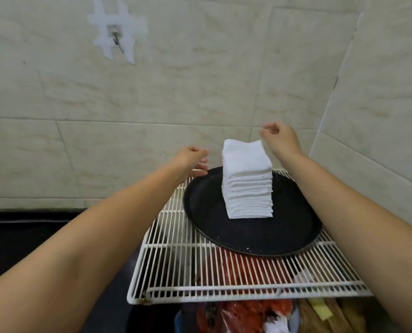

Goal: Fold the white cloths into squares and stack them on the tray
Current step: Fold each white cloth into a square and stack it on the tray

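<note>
A tall stack of folded white cloths (247,181) stands upright on a round black tray (253,234). The tray rests on a white wire rack (188,267). My left hand (193,162) hovers just left of the stack, above the tray's far left rim, fingers loosely spread and holding nothing. My right hand (280,138) is raised beside the stack's top right corner, fingers curled with thumb and forefinger close together; nothing shows between them. Neither hand touches the stack.
A tiled wall stands close behind the tray, with a metal hook (116,39) taped high up on the left. A second wall closes the right side. Under the rack lie red bags (238,313) and other clutter. A dark counter (32,236) lies left.
</note>
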A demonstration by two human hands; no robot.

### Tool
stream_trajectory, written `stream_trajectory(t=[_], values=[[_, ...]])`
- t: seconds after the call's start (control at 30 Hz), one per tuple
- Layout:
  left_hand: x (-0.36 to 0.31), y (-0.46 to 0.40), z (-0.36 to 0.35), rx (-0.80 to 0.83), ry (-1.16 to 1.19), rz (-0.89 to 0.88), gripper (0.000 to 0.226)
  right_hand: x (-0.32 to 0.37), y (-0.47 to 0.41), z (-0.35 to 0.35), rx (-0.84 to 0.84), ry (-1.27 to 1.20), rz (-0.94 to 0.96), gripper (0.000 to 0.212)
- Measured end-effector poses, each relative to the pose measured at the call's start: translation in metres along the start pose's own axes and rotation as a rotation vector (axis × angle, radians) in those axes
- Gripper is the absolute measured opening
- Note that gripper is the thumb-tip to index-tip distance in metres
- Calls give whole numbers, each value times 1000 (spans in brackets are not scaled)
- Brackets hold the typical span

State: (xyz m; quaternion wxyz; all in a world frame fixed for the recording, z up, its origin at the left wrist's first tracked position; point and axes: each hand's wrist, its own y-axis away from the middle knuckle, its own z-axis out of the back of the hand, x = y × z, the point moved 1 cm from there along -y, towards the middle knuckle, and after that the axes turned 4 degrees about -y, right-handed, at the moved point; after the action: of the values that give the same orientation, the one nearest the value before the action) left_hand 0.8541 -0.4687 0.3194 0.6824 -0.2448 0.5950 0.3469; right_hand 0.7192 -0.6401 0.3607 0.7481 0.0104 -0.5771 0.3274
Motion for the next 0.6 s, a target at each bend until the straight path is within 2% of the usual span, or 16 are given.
stream_trajectory(t=[0.23, 0.4, 0.6], values=[[25, 74, 104, -85, -58, -71, 15, 78, 90, -102, 281, 99, 253, 23], [82, 171, 229, -300, -164, -32, 11, 117, 202, -219, 538, 168, 431, 19], [170, 334, 387, -556, -451, 115, 10, 165, 381, -356, 845, 195, 593, 22]])
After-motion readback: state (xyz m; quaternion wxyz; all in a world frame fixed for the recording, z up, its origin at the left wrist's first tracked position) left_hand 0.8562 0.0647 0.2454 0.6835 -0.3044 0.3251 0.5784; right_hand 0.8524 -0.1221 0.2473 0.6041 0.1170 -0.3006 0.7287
